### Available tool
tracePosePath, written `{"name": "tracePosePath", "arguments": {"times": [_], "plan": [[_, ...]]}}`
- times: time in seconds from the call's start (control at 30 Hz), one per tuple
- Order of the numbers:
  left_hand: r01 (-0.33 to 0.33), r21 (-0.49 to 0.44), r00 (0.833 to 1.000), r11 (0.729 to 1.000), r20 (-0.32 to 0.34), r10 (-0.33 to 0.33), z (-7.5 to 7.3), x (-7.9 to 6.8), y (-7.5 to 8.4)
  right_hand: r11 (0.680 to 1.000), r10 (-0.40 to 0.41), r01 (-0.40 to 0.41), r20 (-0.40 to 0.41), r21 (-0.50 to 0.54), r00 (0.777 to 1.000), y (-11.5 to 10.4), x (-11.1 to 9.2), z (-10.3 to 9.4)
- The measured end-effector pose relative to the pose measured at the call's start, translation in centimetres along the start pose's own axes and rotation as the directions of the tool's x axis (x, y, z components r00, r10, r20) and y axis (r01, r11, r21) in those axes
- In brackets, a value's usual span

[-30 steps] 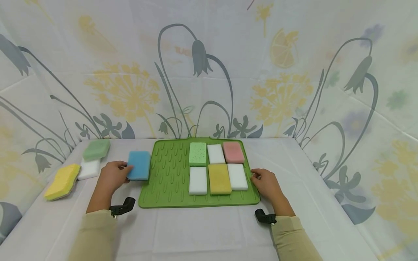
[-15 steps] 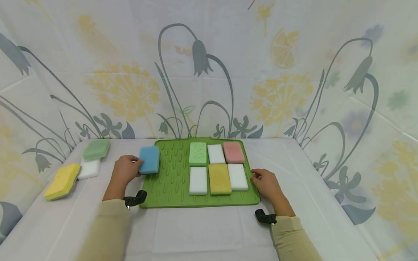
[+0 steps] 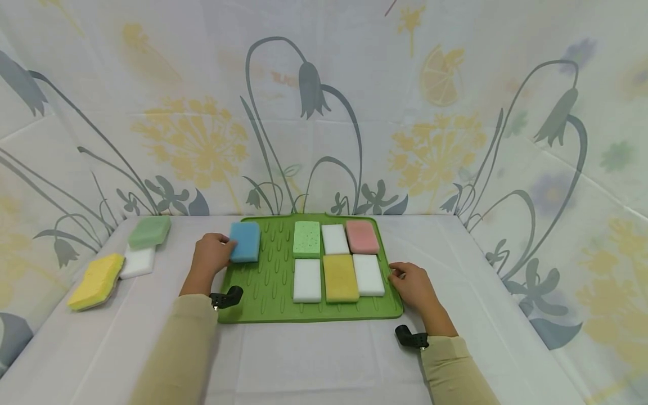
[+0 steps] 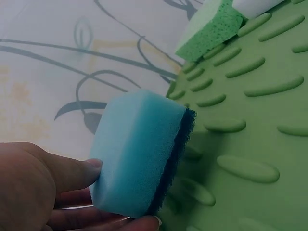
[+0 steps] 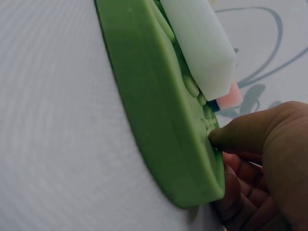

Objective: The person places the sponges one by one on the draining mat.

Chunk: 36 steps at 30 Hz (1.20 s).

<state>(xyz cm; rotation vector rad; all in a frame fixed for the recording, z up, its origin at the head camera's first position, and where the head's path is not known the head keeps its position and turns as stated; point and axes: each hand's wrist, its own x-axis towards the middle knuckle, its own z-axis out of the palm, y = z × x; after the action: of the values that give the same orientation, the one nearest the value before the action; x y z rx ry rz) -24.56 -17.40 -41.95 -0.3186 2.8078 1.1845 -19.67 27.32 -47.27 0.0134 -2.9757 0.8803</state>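
My left hand point(image 3: 211, 254) pinches a blue sponge point(image 3: 245, 242) by its left side, over the back left part of the green ribbed mat point(image 3: 273, 287). In the left wrist view the sponge point(image 4: 134, 154) shows a dark blue scouring layer facing the mat, with the thumb on its upper side and fingers beneath. My right hand point(image 3: 412, 284) holds the mat's right edge; in the right wrist view the thumb lies on the rim point(image 5: 192, 144) and the fingers curl below it. On the mat's right half lie a speckled green sponge point(image 3: 306, 239), a pink one point(image 3: 361, 236), a mustard one point(image 3: 341, 278) and several white ones point(image 3: 307, 280).
Left of the mat, a yellow sponge point(image 3: 97, 282), a white sponge point(image 3: 138, 262) and a pale green sponge point(image 3: 149, 232) lie close together on the white cloth point(image 3: 298, 360). A flower-patterned curtain point(image 3: 324, 157) rises right behind the mat.
My left hand has carried the blue sponge rightward and slightly back, from beside the mat's left edge to over its back left corner. The right hand has stayed at the mat's edge.
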Motion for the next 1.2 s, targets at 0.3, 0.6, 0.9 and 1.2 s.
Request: {"name": "tracePosePath", "arguments": {"times": [0.3, 0.6, 0.9, 1.2], "plan": [[-0.014, -0.002, 1.0, 1.0, 0.017, 0.014, 0.9, 0.7, 1.3, 1.0, 0.005, -0.005, 0.002, 0.001, 1.0, -0.1, -0.1, -0.1], [-0.055, 0.031, 0.998, 0.998, 0.041, 0.053, 2.2, 1.7, 2.2, 1.0, 0.006, -0.006, 0.003, -0.003, 1.0, 0.0, 0.0, 0.0], [-0.059, 0.017, 0.997, 0.998, 0.045, 0.058, 3.4, 1.9, 3.3, 1.0, 0.003, -0.003, 0.006, 0.006, 1.0, 0.0, 0.0, 0.0], [-0.063, 0.013, 0.997, 0.998, 0.037, 0.062, 4.5, 1.9, 4.3, 1.0, 0.013, -0.013, 0.009, 0.018, 1.0, 0.0, 0.0, 0.0]]}}
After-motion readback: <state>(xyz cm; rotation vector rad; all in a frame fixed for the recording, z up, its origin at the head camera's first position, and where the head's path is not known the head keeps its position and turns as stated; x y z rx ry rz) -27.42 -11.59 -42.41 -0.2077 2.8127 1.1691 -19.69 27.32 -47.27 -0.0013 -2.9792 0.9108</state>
